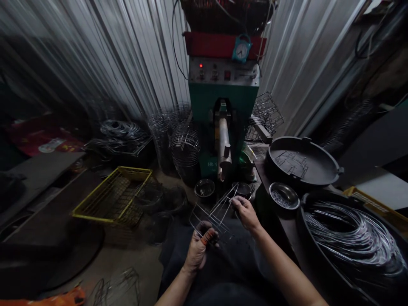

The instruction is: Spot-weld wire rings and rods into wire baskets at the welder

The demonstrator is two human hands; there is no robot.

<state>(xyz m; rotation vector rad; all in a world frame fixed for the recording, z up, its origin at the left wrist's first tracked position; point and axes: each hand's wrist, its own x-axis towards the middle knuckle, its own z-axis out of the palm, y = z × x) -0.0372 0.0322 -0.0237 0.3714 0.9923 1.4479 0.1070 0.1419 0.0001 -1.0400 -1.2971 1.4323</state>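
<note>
A small frame of bent metal wire (pixel 213 216) is held over my lap, in front of a green machine (pixel 204 102). My left hand (pixel 200 248) is closed around its lower left side, with something orange wrapped on a finger. At the upper right, my right hand (pixel 245 211) pinches a thin wire end of the frame. The machine's metal arm (pixel 224 138) points toward me, just above and beyond the frame; the frame's tip looks apart from it. Some of the frame's lower wires are hidden by my left fingers.
Right: a black round tray (pixel 334 170) with wire pieces, a metal bowl (pixel 290 196) of small parts, and a wire coil (pixel 357 233) in a tub. Left: a yellow basket (pixel 92 219) and stacked wire rings (pixel 185 148). A teal clock (pixel 241 49) hangs on the machine.
</note>
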